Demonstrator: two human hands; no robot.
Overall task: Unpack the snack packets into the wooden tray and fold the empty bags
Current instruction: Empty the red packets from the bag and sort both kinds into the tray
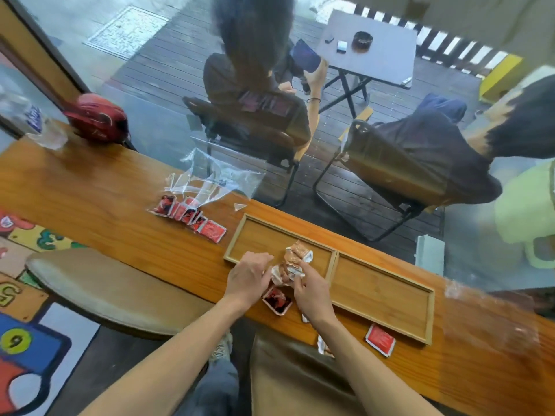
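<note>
A two-compartment wooden tray (381, 291) lies on the wooden counter. My left hand (247, 276) and my right hand (312, 292) both grip a crumpled bunch of brown-and-white snack packets (295, 261) over the near corner of the tray's left compartment. One red packet (277, 300) lies on the counter between my wrists, just outside the tray. A clear plastic bag (216, 178) stands crumpled at the counter's far edge, with several red packets (192, 217) spilling from its mouth. Another red packet (380, 339) rests by the tray's near right corner.
A plastic bottle (36, 121) and a red helmet (99, 117) sit at the counter's far left. A second clear bag (492, 322) lies at the right. Two stools (105, 292) stand below the counter. Behind the glass, two people sit on chairs.
</note>
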